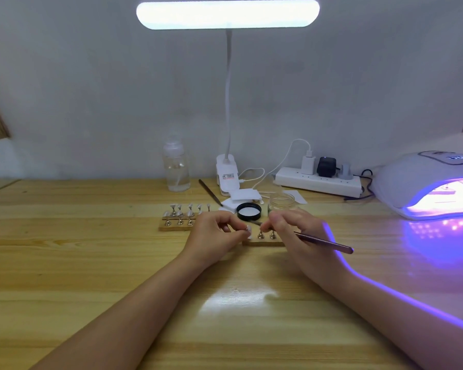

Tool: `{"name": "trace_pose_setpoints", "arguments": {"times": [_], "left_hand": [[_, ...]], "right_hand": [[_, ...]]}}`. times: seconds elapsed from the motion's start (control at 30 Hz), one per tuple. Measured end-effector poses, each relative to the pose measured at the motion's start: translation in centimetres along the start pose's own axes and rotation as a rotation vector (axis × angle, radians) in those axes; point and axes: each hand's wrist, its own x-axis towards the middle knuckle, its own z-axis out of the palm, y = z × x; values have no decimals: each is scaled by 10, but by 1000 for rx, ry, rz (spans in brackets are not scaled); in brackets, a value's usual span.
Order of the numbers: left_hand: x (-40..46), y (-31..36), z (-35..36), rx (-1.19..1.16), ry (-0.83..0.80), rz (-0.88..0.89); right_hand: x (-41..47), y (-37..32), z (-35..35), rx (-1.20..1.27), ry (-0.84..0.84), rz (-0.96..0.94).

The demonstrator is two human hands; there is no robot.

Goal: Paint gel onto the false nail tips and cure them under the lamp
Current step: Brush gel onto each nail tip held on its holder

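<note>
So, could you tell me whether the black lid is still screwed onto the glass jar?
No, the black lid lies off beside the open glass jar.

The table [91, 263] under both hands is light yellow wood with brown stripes. The brush [324, 241] in the right hand [294, 231] is dark purple-brown. Past the hands, the lid [249, 211] is black with white inside. Right of the hands, the curing lamp [425, 182] is white and glows purple.

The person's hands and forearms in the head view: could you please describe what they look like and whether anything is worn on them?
Both forearms are bare to the bottom edge of the frame: no sleeves, gloves, watch or bracelets show. No rings are visible on the left hand or the right hand. A violet rim of light runs along the outer edge of the right hand and forearm.
</note>
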Motion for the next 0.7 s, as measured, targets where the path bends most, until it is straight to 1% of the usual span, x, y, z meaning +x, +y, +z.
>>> {"name": "trace_pose_setpoints", "arguments": {"times": [0.1,0.13,0.23,0.3,0.33,0.4,0.47,0.57,0.63,0.7], "left_hand": [[0,0,0,0,4,-1],[-1,0,0,-2,4,-2],[-1,0,0,-16,-12,2],[-1,0,0,-17,-16,6],[-1,0,0,-12,-14,9],[-1,1,0,9,-18,16],[-1,1,-1,20,-26,30],[-1,1,-1,2,-27,45],[-1,1,-1,-10,-25,46],[-1,0,0,-8,-18,49]], "right_hand": [[-1,-2,1,128,-62,25],[-1,-2,0,129,-57,5],[0,1,-1,-36,43,-64],[2,0,-1,-72,42,-69],[1,1,-1,-51,0,-64],[-1,-1,0,67,-84,-2],[-2,-1,0,137,-58,20],[-1,0,-1,52,10,-17],[-1,0,-1,31,-5,-2],[-2,-1,0,101,-48,40]]}}
